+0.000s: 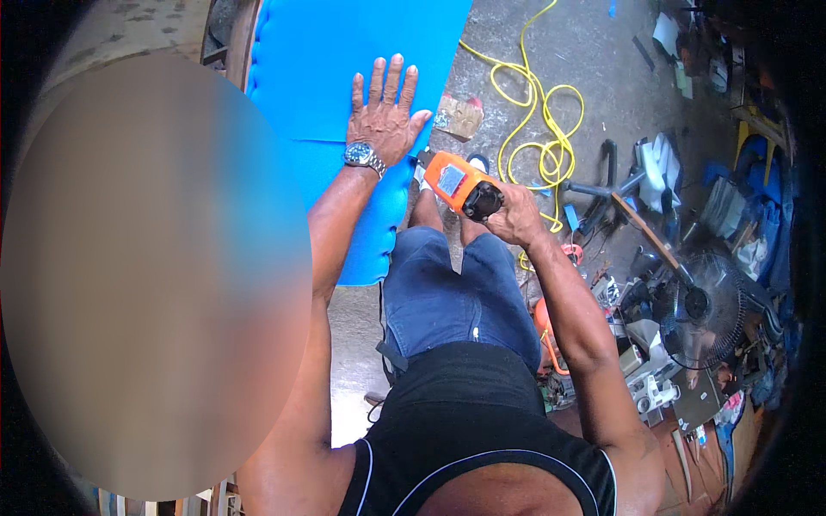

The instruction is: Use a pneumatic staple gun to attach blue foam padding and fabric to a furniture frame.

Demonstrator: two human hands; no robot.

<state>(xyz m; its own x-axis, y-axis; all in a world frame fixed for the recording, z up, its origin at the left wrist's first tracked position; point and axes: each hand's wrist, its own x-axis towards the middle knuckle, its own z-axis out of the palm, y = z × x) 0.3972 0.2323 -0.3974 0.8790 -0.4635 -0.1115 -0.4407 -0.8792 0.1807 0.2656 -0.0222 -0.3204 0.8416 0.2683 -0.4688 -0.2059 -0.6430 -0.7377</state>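
My left hand (381,120), with a metal watch at the wrist, lies flat, fingers apart, on a blue fabric-covered panel (353,34) with a tufted, puckered edge. My right hand (514,215) grips an orange power tool (452,176), apparently a staple gun, with a black end cap. Its dark nose is at the panel's right edge, just below my left hand; whether it touches the fabric I cannot tell.
A yellow hose (557,138) lies coiled on the concrete floor (607,95) beside a scrap of cardboard (460,116). A standing fan (697,318), an orange hose or cord and piled tools and scraps fill the right side. A large blurred oval hides much of the left.
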